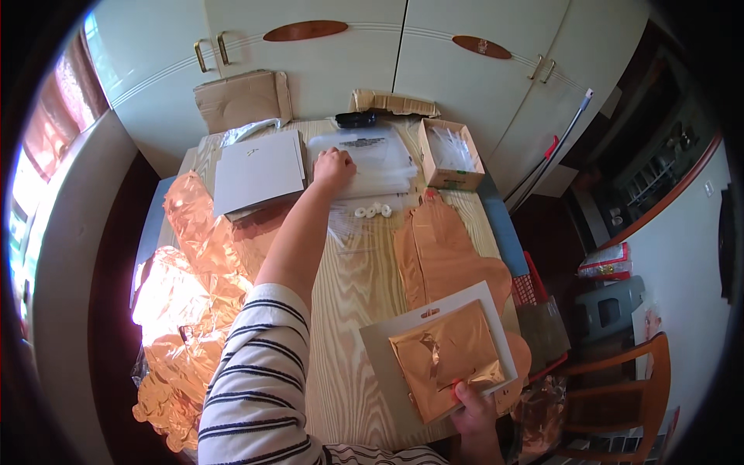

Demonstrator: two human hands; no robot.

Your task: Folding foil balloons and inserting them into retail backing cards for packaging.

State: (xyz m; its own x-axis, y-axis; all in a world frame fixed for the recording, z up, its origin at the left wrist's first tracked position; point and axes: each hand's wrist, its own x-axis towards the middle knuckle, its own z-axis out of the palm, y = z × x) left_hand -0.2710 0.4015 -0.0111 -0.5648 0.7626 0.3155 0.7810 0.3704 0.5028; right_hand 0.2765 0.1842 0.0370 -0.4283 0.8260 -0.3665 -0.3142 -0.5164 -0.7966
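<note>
My right hand (474,412) grips the lower edge of a white backing card (380,341) with a hang hole, its thumb pressing on the folded copper-coloured foil balloon (446,353) that lies flat on the card. The card is held tilted above the near right part of the table. Stretched far forward, my left hand (335,169) is closed at the left side of a stack of clear plastic bags (384,163). Its fingertips are partly hidden, and they seem to pinch the top bag. Left of it lies a stack of white cards (260,172).
Crumpled copper foil balloons (190,318) cover the table's left side; flat ones (442,248) lie at the right. White rings (373,210) sit mid-table. An open cardboard box (452,159) holds clear plastic pieces. A wooden chair (620,380) stands at the right.
</note>
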